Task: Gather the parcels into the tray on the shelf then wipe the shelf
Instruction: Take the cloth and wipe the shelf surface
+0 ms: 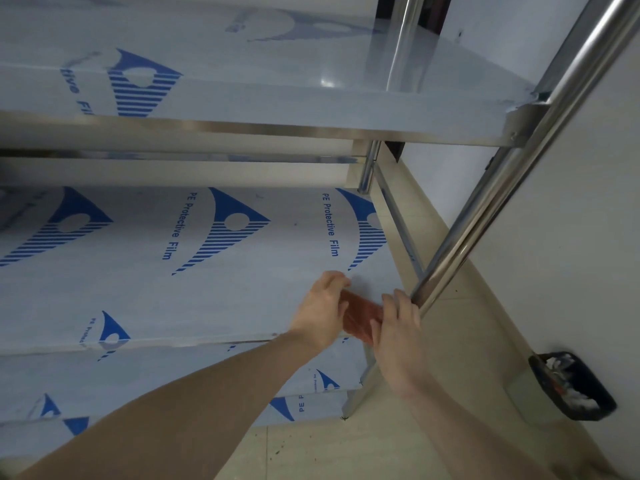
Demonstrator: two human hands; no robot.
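Both hands are held close together at the front right corner of the shelf (194, 299). A reddish-brown cloth (360, 318) is pinched between them: L hand (320, 311) curls on its left end, R hand (398, 336) on its right end. Cloth lies just by the steel post (485, 209). Shelf is covered w/ blue-print film. A black bin (571, 386) sits on the floor, far right.
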